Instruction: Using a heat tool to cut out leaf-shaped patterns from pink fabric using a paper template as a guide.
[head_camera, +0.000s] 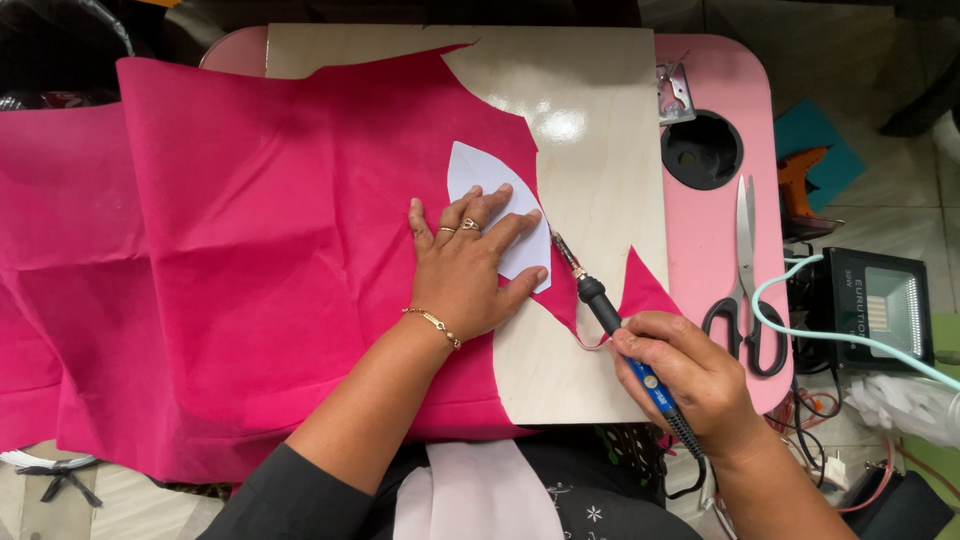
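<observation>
A large sheet of bright pink fabric (260, 250) lies over a pale wooden board (600, 150) on a small pink table (715, 230). A white leaf-shaped paper template (480, 175) rests on the fabric. My left hand (470, 265) presses flat on the template, fingers spread. My right hand (690, 375) grips a pen-like hot cutting tool (600, 305) with a black and blue handle. Its metal tip touches the fabric at the template's right edge. The fabric right of the template is cut away in curves.
Black-handled scissors (745, 280) lie on the table's right side below a round black cup hole (702, 150). A metal clip (675, 92) sits near the top. On the floor to the right are an orange glue gun (800, 180), a flat lamp (875, 305) and cables.
</observation>
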